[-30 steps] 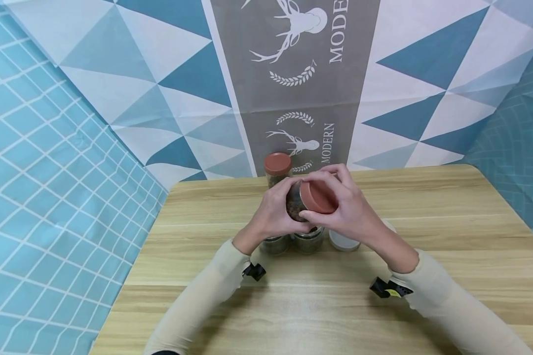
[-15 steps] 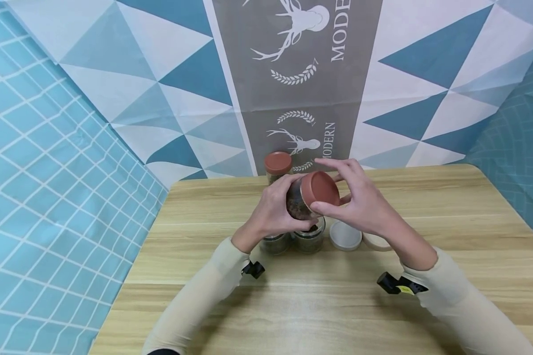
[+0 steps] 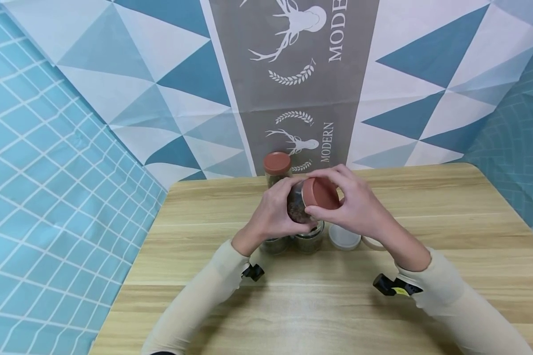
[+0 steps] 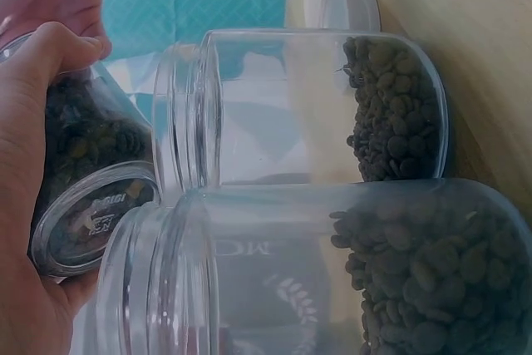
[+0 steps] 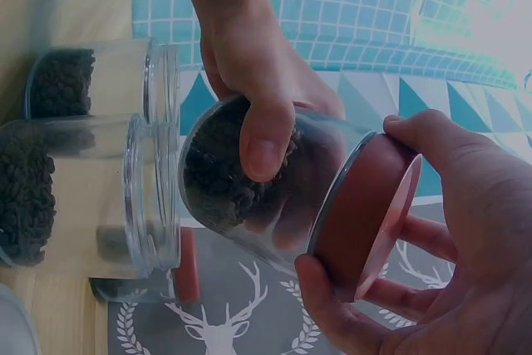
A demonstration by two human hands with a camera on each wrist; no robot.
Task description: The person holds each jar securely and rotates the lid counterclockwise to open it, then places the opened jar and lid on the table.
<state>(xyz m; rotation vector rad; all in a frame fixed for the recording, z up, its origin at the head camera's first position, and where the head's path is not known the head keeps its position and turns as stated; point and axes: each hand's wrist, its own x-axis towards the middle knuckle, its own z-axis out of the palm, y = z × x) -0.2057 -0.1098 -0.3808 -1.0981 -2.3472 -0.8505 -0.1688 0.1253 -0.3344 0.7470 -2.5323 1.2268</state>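
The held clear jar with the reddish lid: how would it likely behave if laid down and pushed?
The clear, round jar is probably rigid: it shows no dent under the left grip. On its side it could roll, being round. The small dark pieces, filling only part of it, may shift if tilted.

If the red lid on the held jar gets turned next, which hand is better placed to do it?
Probably the right hand: it grips the red lid around its side, while the left hand holds the glass body of the jar and could steady it.
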